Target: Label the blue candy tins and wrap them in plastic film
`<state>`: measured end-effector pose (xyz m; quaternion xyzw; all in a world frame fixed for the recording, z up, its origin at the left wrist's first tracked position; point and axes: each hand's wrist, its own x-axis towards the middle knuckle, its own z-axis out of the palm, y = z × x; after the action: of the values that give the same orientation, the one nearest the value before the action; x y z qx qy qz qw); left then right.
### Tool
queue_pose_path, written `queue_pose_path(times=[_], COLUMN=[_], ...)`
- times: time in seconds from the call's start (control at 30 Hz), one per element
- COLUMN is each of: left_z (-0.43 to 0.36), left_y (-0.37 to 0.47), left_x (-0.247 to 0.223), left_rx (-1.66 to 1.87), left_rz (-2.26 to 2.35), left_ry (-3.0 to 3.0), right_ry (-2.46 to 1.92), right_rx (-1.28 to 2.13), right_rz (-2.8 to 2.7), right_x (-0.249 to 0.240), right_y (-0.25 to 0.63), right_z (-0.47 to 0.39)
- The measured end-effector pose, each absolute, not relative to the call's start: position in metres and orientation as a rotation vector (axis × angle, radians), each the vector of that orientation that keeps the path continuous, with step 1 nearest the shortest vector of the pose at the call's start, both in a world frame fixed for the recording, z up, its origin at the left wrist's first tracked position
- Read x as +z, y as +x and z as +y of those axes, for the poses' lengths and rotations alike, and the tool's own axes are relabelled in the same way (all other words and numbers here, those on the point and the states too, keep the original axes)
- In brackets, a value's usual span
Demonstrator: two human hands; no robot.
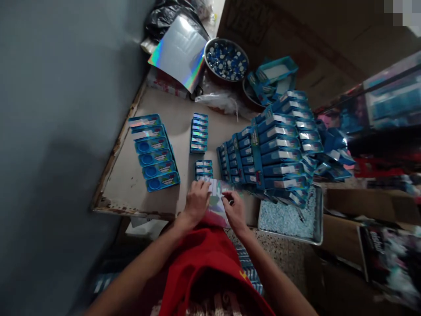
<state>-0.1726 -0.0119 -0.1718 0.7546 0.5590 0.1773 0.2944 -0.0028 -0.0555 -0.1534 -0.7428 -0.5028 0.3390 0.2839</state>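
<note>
A bright red garment (210,245) is worn over the front, its cloth creased into soft folds and its edge curved around a dark gap. On the right of this cloth a small yellow mark (244,275) is carried, while at the gap a pale patterned top (226,305), in beige and pinkish tones, is partly shown. Both forearms (266,270) and both hands (235,210) are left bare.

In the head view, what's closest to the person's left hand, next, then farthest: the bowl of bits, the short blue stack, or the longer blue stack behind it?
From the left hand:
1. Short blue stack, right in front.
2. Longer blue stack, straight ahead, behind the short one.
3. Bowl of bits, far ahead, slightly right.
</note>
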Motion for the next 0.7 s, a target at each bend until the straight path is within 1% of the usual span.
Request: queue_pose_path(times=[0.1,0.2,0.37,0.47,0.53,0.7], left_z=[0.033,0.056,0.049,0.045,0.046,0.051], left_y=[-0.141,-0.138,-0.153,-0.155,-0.154,-0.153], left_x=[-0.188,-0.204,-0.214,-0.216,-0.217,-0.214], left_rx=[0.119,-0.047,0.029,0.069,0.03,-0.026], left_rz=[1.452,1.391,1.384,1.428,1.408,1.374], left_ry=[2.143,2.176,2.137,2.121,2.131,2.151], right_ry=[-2.063,-1.98,-1.934,-2.033,-2.096,-2.212], right_rx=[0.654,0.59,0.568,0.547,0.545,0.586], right_rz=[-1.468,-1.625,-1.952,-2.01,-2.031,-2.043], right_x=[-0.186,-0.199,-0.219,-0.231,-0.234,-0.228], right_y=[0.013,0.019,0.013,0.007,0.004,0.004], right_z=[-0.08,-0.071,-0.041,-0.031,-0.028,-0.028])
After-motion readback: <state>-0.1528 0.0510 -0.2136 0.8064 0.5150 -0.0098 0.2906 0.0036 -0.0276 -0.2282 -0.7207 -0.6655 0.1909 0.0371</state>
